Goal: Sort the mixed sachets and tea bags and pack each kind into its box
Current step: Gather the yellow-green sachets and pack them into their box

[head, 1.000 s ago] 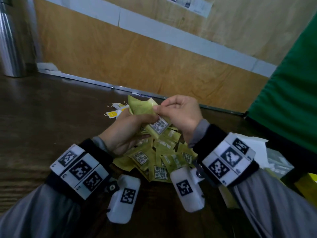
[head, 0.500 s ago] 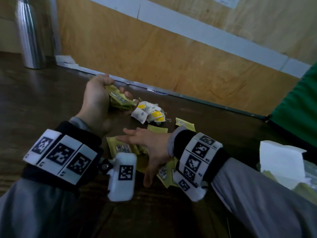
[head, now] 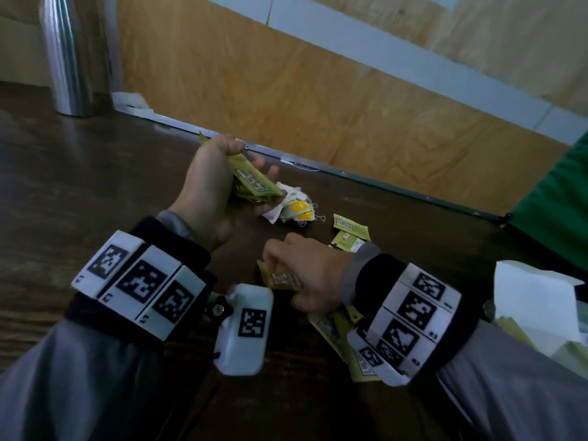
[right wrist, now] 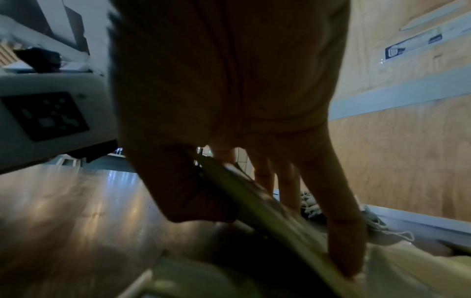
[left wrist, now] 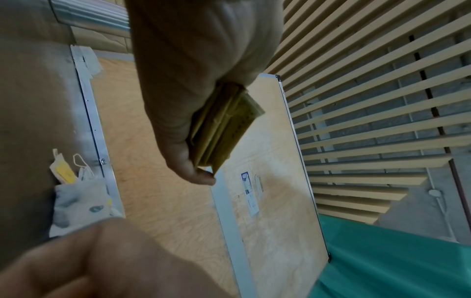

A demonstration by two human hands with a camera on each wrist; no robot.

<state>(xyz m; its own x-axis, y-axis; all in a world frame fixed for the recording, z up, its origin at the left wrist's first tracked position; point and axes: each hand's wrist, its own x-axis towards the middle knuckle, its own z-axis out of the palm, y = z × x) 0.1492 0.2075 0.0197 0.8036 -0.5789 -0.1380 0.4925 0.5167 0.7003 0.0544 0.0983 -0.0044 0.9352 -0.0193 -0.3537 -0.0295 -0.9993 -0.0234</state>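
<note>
Since the earlier frame, both hands have parted: the left hand (head: 211, 189) now sits farther back over the desk (head: 79, 192), its grip closed around a stack of green sachets (head: 253, 183). Just right of it, a clump of tea bags (head: 294, 210) lies on the desk. Nearer, the right hand (head: 313, 275) pinches one green sachet (head: 281, 278) from the loose ones. Two sachets (head: 350, 233) lie beyond, and a white box (head: 534, 300) stands at far right.

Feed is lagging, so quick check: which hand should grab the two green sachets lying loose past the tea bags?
Right. The right hand is nearer the loose sachets, though it pinches one sachet already. The left hand grips a full stack.
</note>
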